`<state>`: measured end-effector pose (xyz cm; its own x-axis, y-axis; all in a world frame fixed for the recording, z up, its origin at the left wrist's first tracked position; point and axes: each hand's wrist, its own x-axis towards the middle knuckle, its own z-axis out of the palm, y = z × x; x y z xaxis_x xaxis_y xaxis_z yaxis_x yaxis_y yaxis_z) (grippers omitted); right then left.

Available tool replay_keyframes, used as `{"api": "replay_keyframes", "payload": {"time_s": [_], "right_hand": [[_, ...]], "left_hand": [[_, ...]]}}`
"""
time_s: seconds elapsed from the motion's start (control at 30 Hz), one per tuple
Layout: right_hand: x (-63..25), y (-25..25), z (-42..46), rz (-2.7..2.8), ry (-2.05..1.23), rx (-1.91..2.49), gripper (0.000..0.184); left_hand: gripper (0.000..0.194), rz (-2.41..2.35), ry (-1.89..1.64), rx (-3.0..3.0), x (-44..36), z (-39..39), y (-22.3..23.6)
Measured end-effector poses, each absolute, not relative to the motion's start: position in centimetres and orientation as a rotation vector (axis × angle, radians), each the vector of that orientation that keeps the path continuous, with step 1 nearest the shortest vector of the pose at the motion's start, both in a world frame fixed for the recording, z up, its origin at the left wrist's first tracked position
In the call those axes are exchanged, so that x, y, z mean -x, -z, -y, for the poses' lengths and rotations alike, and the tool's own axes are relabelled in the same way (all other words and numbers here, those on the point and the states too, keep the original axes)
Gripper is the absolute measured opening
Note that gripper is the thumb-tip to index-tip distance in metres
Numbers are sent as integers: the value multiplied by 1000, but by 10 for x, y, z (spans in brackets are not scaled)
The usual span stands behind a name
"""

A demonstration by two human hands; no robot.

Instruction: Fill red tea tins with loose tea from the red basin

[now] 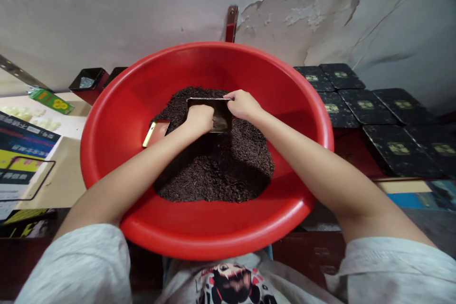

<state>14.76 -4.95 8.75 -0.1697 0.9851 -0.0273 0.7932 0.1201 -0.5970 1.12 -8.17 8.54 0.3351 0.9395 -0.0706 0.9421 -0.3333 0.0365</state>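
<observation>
A big red basin holds a heap of dark loose tea leaves. At the heap's far side stands an open metal tin, shiny inside. The left hand has its grip closed on the tin's left edge; the right hand grasps its far right corner. A red lid lies just left. Black tins cover the worktop at right.

Grey wall with peeling plaster patch behind.
</observation>
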Motion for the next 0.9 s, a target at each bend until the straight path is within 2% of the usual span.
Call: {"api": "replay_keyframes", "payload": {"time_s": [0.13, 0.27, 0.33, 0.47, 0.57, 0.63, 0.73, 0.8, 0.9], "right_hand": [[-150, -89, 50, 2016, -724, 1737, 42], [-148, -88, 51, 2002, -768, 1719, 42], [-147, -87, 52, 1998, -767, 1703, 43], [-146, -84, 55, 1995, -725, 1664, 42], [-146, -80, 56, 1987, -712, 1649, 38], [-144, -79, 56, 2001, -718, 1644, 34], [-141, -78, 58, 2049, -661, 1675, 32], [-138, -79, 62, 2086, -574, 1681, 36], [-133, -80, 71, 2165, -487, 1597, 41]], "left_hand": [[20, -1604, -111, -2714, -14, 128, -99], [21, -1371, -43, -2762, -6, 168, -85], [28, -1410, 14, -2665, -4, 183, -74], [53, -1335, 151, -2551, -10, 198, -68], [38, -1012, 167, -2567, -16, 199, -75], [30, -960, 4, -2691, -16, 194, -83], [28, -1392, -505, -2812, -3, 177, -96], [28, -1801, -748, -2673, 12, 161, -103], [32, -2089, -623, -2478, 33, 142, -104]]}}
